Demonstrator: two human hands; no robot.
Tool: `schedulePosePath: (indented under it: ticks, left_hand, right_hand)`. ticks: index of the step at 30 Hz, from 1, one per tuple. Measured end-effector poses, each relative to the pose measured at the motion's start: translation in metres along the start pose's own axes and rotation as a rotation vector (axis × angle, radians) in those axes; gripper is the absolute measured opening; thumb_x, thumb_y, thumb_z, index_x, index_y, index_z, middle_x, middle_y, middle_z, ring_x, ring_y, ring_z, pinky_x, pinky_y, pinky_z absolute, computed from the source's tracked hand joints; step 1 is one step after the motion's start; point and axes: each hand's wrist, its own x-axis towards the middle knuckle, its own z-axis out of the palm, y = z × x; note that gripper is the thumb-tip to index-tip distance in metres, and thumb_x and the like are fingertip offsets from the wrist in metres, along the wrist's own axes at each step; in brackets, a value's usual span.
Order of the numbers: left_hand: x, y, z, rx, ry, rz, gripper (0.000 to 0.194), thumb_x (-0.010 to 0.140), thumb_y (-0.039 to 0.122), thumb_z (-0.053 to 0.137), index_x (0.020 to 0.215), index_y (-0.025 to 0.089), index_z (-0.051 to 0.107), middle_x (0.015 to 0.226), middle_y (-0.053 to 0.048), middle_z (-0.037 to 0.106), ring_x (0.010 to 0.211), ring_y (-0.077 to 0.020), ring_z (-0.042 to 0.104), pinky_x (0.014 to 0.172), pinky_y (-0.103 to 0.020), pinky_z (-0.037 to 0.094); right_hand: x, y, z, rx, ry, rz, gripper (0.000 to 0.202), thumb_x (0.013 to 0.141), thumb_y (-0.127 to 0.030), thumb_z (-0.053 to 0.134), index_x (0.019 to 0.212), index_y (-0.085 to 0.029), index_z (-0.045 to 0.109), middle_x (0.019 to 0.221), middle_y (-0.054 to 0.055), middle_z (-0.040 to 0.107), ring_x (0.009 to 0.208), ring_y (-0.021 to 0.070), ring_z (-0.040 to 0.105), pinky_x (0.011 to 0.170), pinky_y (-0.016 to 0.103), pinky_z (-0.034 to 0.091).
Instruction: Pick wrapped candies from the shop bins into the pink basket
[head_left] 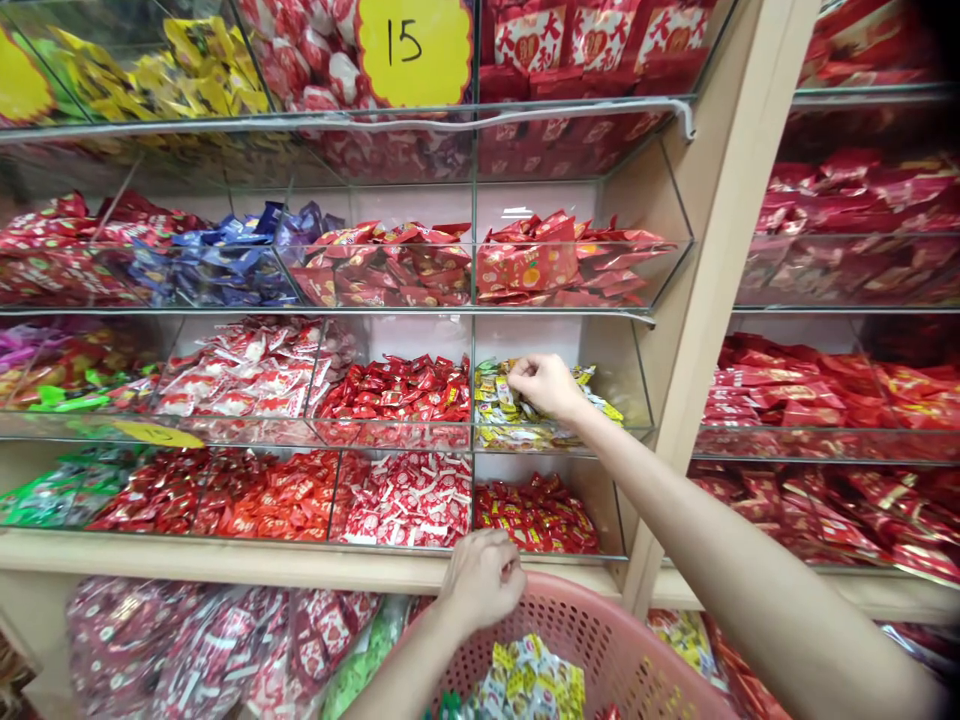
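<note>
My right hand (551,385) reaches into a clear shelf bin of small yellow-and-white wrapped candies (495,405). Its thumb and fingertips are pinched together just above the candies; whatever is between them is too small to make out. Lower down, my left hand (486,580) is closed at the far rim of a pink plastic basket (600,620), fingers curled over the edge. Inside the basket lies a pile of yellow-and-white wrapped candies (532,680), with a little green wrapping (451,705) beside it.
Red wrapped candies (401,395) fill the bin to the left, and more red ones (536,510) lie in the bin below. Clear dividers and front panels edge the bins. A wooden upright (720,260) stands right of my right forearm. Bagged candies (225,640) sit under the shelf.
</note>
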Motion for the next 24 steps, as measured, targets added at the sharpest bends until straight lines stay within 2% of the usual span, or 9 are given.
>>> schedulePosePath:
  ticks: [4, 6, 8, 10, 13, 15, 17, 21, 24]
  left_hand:
    - [0.000, -0.001, 0.000, 0.009, -0.001, 0.004, 0.016, 0.070, 0.015, 0.047, 0.062, 0.018, 0.060, 0.064, -0.001, 0.057, 0.063, -0.0144, 0.052, 0.057, -0.025, 0.032]
    - [0.000, -0.001, -0.001, 0.013, -0.010, 0.012, 0.016, 0.071, 0.016, 0.047, 0.063, 0.018, 0.060, 0.063, 0.000, 0.057, 0.062, -0.0137, 0.051, 0.056, -0.025, 0.031]
    - [0.000, -0.001, -0.002, 0.017, -0.017, 0.019, 0.016, 0.072, 0.016, 0.047, 0.063, 0.018, 0.060, 0.063, 0.000, 0.056, 0.062, -0.0131, 0.051, 0.055, -0.025, 0.031]
    - [0.000, 0.000, -0.003, 0.018, -0.020, 0.019, 0.018, 0.074, 0.017, 0.047, 0.063, 0.018, 0.060, 0.064, 0.001, 0.056, 0.063, -0.0128, 0.051, 0.056, -0.025, 0.032]
    - [0.000, 0.001, -0.004, 0.015, -0.042, 0.007, 0.018, 0.075, 0.018, 0.048, 0.064, 0.018, 0.061, 0.065, 0.001, 0.056, 0.062, -0.0128, 0.052, 0.056, -0.025, 0.033]
    - [0.001, 0.002, -0.005, 0.014, -0.046, 0.004, 0.018, 0.076, 0.019, 0.049, 0.063, 0.018, 0.061, 0.065, 0.001, 0.056, 0.064, -0.0134, 0.054, 0.057, -0.026, 0.034]
    - [0.001, 0.003, -0.005, 0.017, -0.038, 0.000, 0.018, 0.076, 0.020, 0.049, 0.064, 0.018, 0.061, 0.066, 0.000, 0.057, 0.067, -0.0141, 0.055, 0.057, -0.026, 0.034]
    - [0.001, 0.004, -0.004, 0.015, -0.020, -0.025, 0.018, 0.077, 0.021, 0.048, 0.067, 0.019, 0.063, 0.069, 0.000, 0.059, 0.070, -0.0145, 0.056, 0.059, -0.026, 0.035]
    - [0.000, 0.003, -0.003, 0.002, -0.033, -0.030, 0.018, 0.077, 0.020, 0.048, 0.068, 0.019, 0.063, 0.069, 0.000, 0.059, 0.071, -0.0148, 0.056, 0.060, -0.026, 0.036]
  right_hand:
    - [-0.009, -0.010, -0.010, 0.205, 0.224, -0.003, 0.009, 0.065, -0.024, 0.057, 0.062, -0.015, 0.056, 0.056, -0.002, 0.054, 0.053, 0.0097, 0.046, 0.052, 0.022, 0.036]
    - [-0.026, -0.019, -0.019, 0.266, 0.253, -0.028, 0.012, 0.067, -0.027, 0.059, 0.065, -0.015, 0.057, 0.057, -0.003, 0.053, 0.052, 0.0088, 0.044, 0.051, 0.021, 0.036]
    - [-0.052, -0.027, -0.029, 0.288, 0.223, -0.057, 0.015, 0.071, -0.029, 0.060, 0.068, -0.015, 0.057, 0.059, -0.002, 0.053, 0.053, 0.0084, 0.043, 0.052, 0.021, 0.037]
    - [-0.085, -0.032, -0.038, 0.291, 0.142, -0.060, 0.016, 0.074, -0.031, 0.061, 0.070, -0.016, 0.058, 0.062, -0.001, 0.055, 0.055, 0.0089, 0.045, 0.053, 0.022, 0.038]
    - [-0.141, -0.028, -0.044, 0.285, -0.114, -0.001, 0.016, 0.078, -0.032, 0.059, 0.071, -0.017, 0.058, 0.066, 0.000, 0.056, 0.059, 0.0104, 0.048, 0.055, 0.023, 0.040]
    - [-0.174, -0.018, -0.041, 0.267, -0.304, 0.061, 0.016, 0.080, -0.031, 0.055, 0.072, -0.018, 0.057, 0.067, 0.000, 0.056, 0.061, 0.0108, 0.049, 0.056, 0.022, 0.040]
    - [-0.199, -0.004, -0.033, 0.226, -0.439, 0.121, 0.016, 0.082, -0.029, 0.052, 0.071, -0.018, 0.056, 0.066, -0.001, 0.055, 0.060, 0.0104, 0.047, 0.055, 0.022, 0.039]
    - [-0.227, 0.024, -0.014, 0.075, -0.592, 0.153, 0.014, 0.080, -0.021, 0.049, 0.068, -0.017, 0.055, 0.062, -0.002, 0.052, 0.058, 0.0100, 0.045, 0.054, 0.021, 0.035]
    - [-0.235, 0.038, -0.003, -0.038, -0.610, 0.173, 0.013, 0.077, -0.015, 0.047, 0.065, -0.017, 0.053, 0.061, -0.003, 0.053, 0.057, 0.0102, 0.046, 0.054, 0.021, 0.033]
